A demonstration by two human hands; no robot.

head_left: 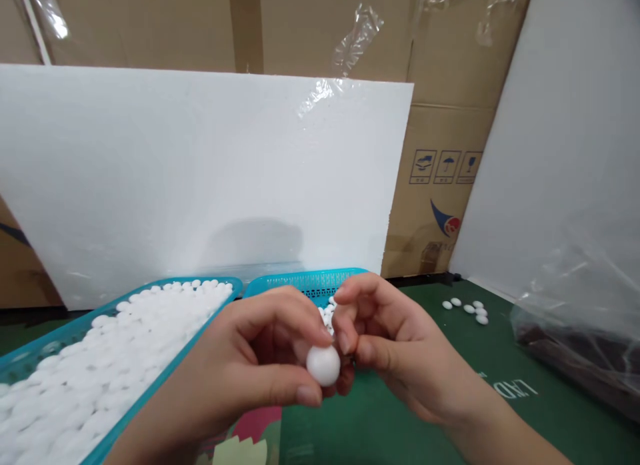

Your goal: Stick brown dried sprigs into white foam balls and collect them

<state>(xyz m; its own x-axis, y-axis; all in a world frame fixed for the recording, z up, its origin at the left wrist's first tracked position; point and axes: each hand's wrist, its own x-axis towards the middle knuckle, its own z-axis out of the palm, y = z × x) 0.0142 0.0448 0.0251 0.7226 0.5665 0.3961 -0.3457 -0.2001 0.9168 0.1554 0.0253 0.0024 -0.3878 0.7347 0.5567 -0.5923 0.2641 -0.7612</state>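
Observation:
A smooth white ball (323, 366) is pinched between the thumb and fingers of my left hand (260, 355). Close by on the right, the fingers of my right hand (400, 345) are curled, thumb against forefinger. A tiny dark spot shows at that pinch, too small to name. Both hands are held up over the green table, almost meeting. Behind them a blue basket (300, 278) contains small white pieces (327, 315), partly covered by my fingers. To the left, a long blue tray (165, 382) is heaped with many white rounded pieces (125, 358).
Several white oval pieces (469, 309) lie on the green table (400, 425) at the right. Clear plastic (575, 312) covers a dark object at the right edge. A white board (210, 165) leans against cardboard boxes (320, 25) at the back. A white wall (565, 158) rises on the right.

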